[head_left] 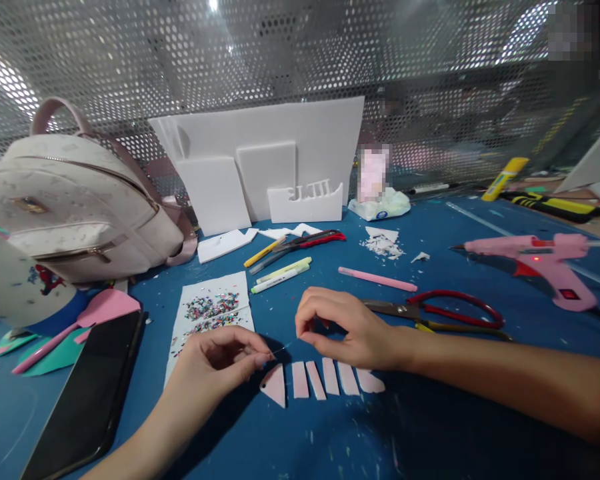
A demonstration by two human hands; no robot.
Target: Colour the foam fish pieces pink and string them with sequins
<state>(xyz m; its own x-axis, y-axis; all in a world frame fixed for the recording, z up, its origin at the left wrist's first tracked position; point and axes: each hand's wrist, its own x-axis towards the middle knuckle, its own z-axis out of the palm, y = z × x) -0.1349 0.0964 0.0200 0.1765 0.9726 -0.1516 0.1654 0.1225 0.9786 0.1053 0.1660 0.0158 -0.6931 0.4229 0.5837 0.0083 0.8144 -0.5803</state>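
Note:
A thin, clear strand stretches between my two hands above the blue table. My left hand is closed in a pinch on one end, thumb against fingertips. The other end goes into the pinched fingers of my right hand. Just below lie several flat pink pieces in a row: a triangle with a dark dot at the left, narrow strips in the middle, and a rounded tip at the right. Beside my left hand, small colourful bits cover a white sheet.
Red-handled scissors lie behind my right forearm, near a pink glue gun with its light on. A phone and white backpack are at left. Markers, a pink pen and white foam boards stand or lie behind.

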